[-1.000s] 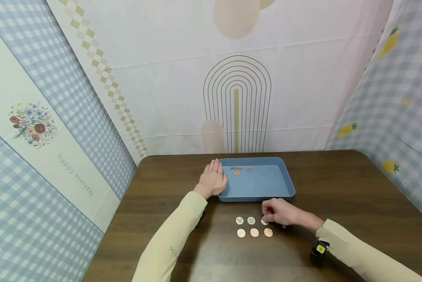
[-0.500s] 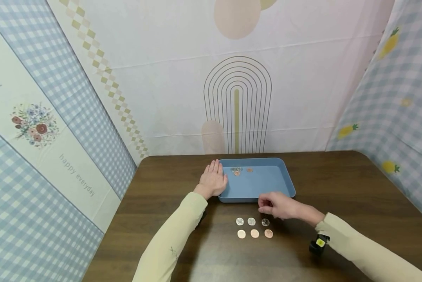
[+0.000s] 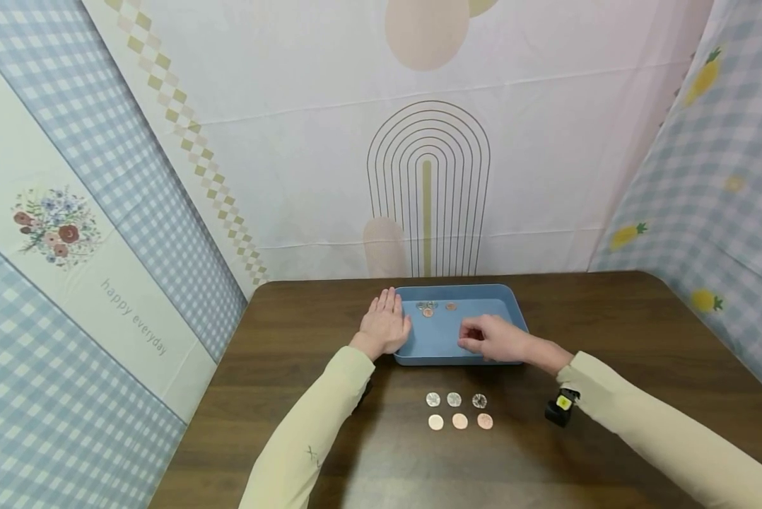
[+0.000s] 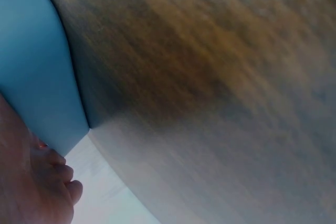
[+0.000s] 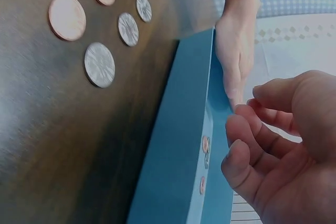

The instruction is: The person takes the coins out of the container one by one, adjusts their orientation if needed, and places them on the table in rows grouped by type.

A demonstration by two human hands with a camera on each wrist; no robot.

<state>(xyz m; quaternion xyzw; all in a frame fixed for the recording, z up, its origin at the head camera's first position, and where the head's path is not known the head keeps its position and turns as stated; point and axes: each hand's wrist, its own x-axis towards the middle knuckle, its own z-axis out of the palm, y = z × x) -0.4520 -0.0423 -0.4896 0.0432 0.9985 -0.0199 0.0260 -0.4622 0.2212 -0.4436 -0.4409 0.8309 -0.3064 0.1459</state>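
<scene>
My left hand (image 3: 384, 325) lies flat with straight fingers on the left rim of a blue tray (image 3: 464, 359). Over the tray's front right part hovers my right hand (image 3: 495, 338); its fingers bend loosely, and the right wrist view shows nothing between thumb and fingertips. Inside the tray, near the back left, are a few coins: a copper coin (image 3: 451, 307), another copper coin (image 3: 428, 312) and silver ones (image 3: 432, 305) overlapping beside it. Before the tray lie two rows on the table: three silver coins (image 3: 454, 399) behind, three copper coins (image 3: 460, 421) in front.
The dark wooden table (image 3: 610, 318) extends to both sides of the tray. A printed cloth (image 3: 317, 177) hangs behind it, with checked cloths at left and right. A small black wrist device (image 3: 559, 408) sits under the right sleeve.
My right hand has let go of the rightmost silver coin, risen from the table and moved forward over the tray. The left hand has stayed on the rim.
</scene>
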